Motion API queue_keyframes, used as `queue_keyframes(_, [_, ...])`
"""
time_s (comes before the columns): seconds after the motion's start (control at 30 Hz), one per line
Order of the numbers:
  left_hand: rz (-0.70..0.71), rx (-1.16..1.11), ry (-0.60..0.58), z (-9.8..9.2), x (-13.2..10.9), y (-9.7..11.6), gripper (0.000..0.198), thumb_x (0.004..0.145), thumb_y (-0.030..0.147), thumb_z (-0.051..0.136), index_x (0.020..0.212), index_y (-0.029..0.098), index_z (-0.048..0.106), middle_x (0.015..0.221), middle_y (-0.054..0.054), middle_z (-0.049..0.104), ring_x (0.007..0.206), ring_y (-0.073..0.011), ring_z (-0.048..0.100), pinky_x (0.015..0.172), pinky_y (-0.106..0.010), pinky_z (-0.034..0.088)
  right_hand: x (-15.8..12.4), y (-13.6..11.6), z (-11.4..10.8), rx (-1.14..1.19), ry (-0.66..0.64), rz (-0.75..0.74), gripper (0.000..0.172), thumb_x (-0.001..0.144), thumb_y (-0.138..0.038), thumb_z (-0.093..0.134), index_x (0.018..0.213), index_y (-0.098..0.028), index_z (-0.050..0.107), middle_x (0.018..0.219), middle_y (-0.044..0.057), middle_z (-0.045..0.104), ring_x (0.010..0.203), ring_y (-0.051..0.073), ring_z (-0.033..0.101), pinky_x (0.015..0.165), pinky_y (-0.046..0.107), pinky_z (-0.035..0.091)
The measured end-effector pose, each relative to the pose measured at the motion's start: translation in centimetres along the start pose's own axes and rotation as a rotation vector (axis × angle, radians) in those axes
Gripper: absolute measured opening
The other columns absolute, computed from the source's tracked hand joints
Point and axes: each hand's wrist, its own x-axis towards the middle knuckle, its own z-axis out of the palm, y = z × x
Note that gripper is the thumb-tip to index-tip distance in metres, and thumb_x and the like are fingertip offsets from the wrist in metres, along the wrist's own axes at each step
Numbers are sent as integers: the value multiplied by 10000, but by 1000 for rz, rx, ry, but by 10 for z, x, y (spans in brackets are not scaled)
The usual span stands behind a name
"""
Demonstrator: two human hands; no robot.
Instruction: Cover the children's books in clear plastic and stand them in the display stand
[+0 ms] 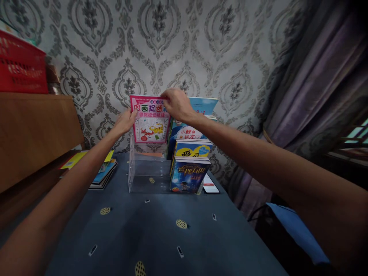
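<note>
Between my two hands a pink picture book (151,124) stands upright at the back left of a clear acrylic book rack (149,172). My left hand (125,122) grips the book's left edge near the top. At its upper right corner my right hand (177,104) pinches the top edge, covering part of the title. The rack's right half holds books in steps: a light blue book (205,104) at the back, a blue-green book (188,132), a yellow and blue book (191,150), and a dark blue book (189,176) in front.
A stack of books (105,174) lies on the left of the dark patterned tablecloth (143,230). A phone (211,184) lies right of the rack. A wooden cabinet (37,134) bears a red basket (23,65) at left. Curtains (287,107) hang at right, before the wallpapered wall.
</note>
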Motion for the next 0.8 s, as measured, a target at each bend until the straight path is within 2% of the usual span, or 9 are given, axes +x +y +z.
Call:
queue_keyframes(0.13, [-29,104,-21,2,-6,2,509,989,577,332,1118,170,609,1194,-177,686,1271,-350,564,1113,-492,380,-8,-3,-5,-41,15,-32,312,908,-160,425,1132,-158,642,1129,141,653,1090,300,541,945,463,433])
queue_keyframes(0.33, [-66,192,-34,2,-6,6,545,1000,531,298,1249,136,579,1248,-192,671,1233,-363,598,1092,-497,408,-12,-5,-8,-91,-13,-66,333,904,-131,413,1124,-154,663,1081,132,658,1068,290,537,934,441,422])
queue_keyframes(0.47, [-65,224,-14,6,2,4,507,1002,490,289,1208,144,597,1236,-192,677,1236,-374,598,1074,-501,420,-9,-5,-8,-131,-42,-64,336,913,-146,417,1130,-148,674,1052,126,673,1057,287,546,922,436,424])
queue_keyframes(0.67, [-95,106,65,17,20,-13,462,957,572,401,1052,191,643,1103,-172,716,1270,-390,574,1103,-517,389,2,-8,-10,-264,-103,-10,305,927,-194,441,1075,-146,703,1104,145,700,1043,311,573,886,480,420])
queue_keyframes(0.8, [-104,28,77,21,27,-23,478,923,612,455,1041,187,641,1157,-192,695,1316,-414,530,1120,-567,357,7,-8,-10,-300,-145,-8,308,928,-198,434,1059,-145,708,1116,156,706,1056,327,573,897,517,400])
